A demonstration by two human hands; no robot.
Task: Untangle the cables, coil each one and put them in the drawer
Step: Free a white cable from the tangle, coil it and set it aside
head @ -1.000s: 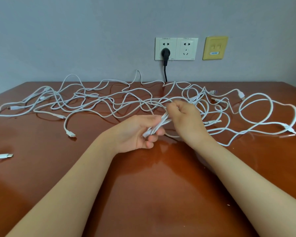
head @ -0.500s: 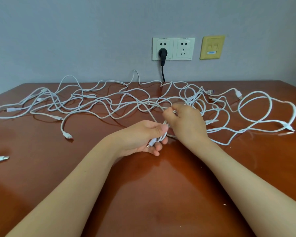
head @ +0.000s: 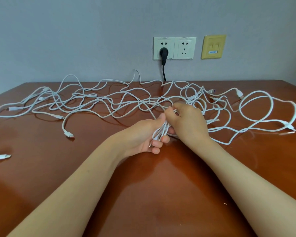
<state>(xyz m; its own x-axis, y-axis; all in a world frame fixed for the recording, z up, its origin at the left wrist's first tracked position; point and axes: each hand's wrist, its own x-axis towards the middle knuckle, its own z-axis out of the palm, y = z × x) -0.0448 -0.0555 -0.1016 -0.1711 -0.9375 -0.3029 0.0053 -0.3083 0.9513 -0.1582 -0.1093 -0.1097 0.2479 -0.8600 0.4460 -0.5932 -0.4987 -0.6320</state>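
Several white cables lie tangled [head: 109, 101] across the far half of the brown table [head: 143, 194]. My left hand [head: 143, 135] grips a small bundle of folded cable strands [head: 160, 131], with a plug end poking out by its fingers. Close against it, my right hand [head: 186, 122] pinches a white strand at the top of that bundle. A wide loop of cable [head: 256, 115] spreads out to the right. No drawer is in view.
A loose plug end [head: 69, 135] lies left of my hands, another connector [head: 2, 157] at the left edge. On the wall, a double socket [head: 174, 48] holds a black plug [head: 163, 53], beside a yellow plate [head: 213, 46].
Both hands stayed close together over the table's middle. My right hand moved a little away and down along the bundle, which now sits more upright in my left hand.
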